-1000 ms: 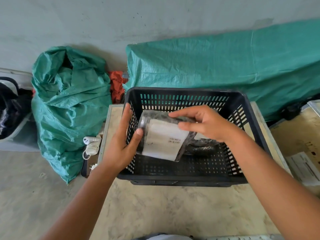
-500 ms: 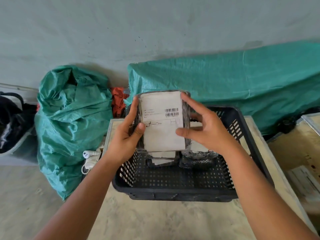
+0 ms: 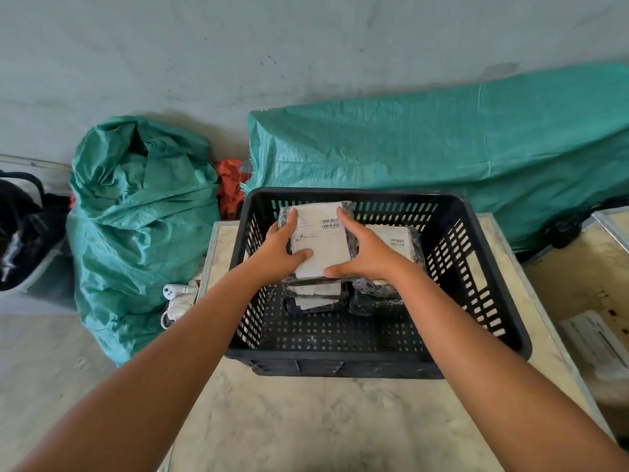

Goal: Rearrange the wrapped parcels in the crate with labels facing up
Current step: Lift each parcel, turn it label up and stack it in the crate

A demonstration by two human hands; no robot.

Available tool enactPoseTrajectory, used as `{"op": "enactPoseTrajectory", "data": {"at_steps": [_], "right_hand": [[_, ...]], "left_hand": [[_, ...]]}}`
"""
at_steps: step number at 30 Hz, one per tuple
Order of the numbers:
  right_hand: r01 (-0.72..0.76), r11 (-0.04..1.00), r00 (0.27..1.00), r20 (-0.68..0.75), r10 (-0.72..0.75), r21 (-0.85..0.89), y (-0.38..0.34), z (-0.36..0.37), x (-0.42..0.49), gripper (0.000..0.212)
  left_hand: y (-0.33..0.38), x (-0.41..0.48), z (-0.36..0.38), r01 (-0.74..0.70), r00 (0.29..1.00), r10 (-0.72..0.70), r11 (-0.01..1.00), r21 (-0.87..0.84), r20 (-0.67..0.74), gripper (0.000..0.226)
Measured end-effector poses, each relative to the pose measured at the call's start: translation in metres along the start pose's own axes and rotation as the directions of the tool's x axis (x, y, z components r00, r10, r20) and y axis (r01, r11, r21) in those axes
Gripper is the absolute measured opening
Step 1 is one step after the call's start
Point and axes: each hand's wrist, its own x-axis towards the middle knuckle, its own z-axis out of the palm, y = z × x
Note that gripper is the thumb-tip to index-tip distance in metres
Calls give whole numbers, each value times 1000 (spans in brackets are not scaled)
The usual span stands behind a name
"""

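Observation:
A black slotted crate (image 3: 483, 267) stands on the marble-topped table (image 3: 306, 420). Inside it, a black-wrapped parcel (image 3: 320, 240) with a white barcode label facing up lies on top of a stack at the crate's left. My left hand (image 3: 277, 253) grips its left edge and my right hand (image 3: 366, 253) grips its right edge. Two more parcels (image 3: 315, 298) show beneath it. To the right sits another stack (image 3: 394, 243), its top label also facing up.
A stuffed green sack (image 3: 136, 226) stands on the floor left of the table, with a white plug and cable (image 3: 177, 298) beside it. A green tarp (image 3: 442, 158) covers something behind the crate. A second table (image 3: 585, 267) with papers stands at the right.
The parcel was lifted and held upright above the crate with its label towards me; now it lies flat, label up, on the left stack inside the crate, both hands still on it.

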Motion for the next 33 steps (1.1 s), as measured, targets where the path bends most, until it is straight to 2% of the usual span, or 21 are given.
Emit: {"op": "enactPoseTrajectory", "data": {"at_steps": [4, 8, 15, 19, 24, 29, 33], "right_hand": [[-111, 992, 993, 21, 112, -55, 11, 16, 26, 152], [-194, 964, 980, 18, 200, -182, 13, 31, 43, 161], [-286, 910, 958, -65, 280, -300, 21, 47, 50, 154], [-262, 906, 965, -81, 249, -334, 28, 52, 47, 148], [-208, 904, 978, -71, 196, -374, 33, 52, 42, 143], [-148, 861, 989, -67, 132, -487, 32, 53, 43, 138], [-79, 842, 997, -35, 71, -533, 33, 50, 44, 135]], "left_hand": [[-11, 20, 10, 78, 997, -78, 997, -1, 10, 92], [-21, 41, 23, 141, 990, -140, 989, -42, 31, 91], [-47, 58, 38, 178, 978, -176, 984, -6, 107, 90], [-50, 62, 44, 189, 976, -196, 979, 78, 95, 91], [-56, 54, 52, 69, 995, -78, 987, 142, 58, 85], [-58, 55, 54, 20, 996, -42, 965, 262, 78, 82], [-64, 58, 56, -5, 995, -18, 976, 217, 103, 82]]}}
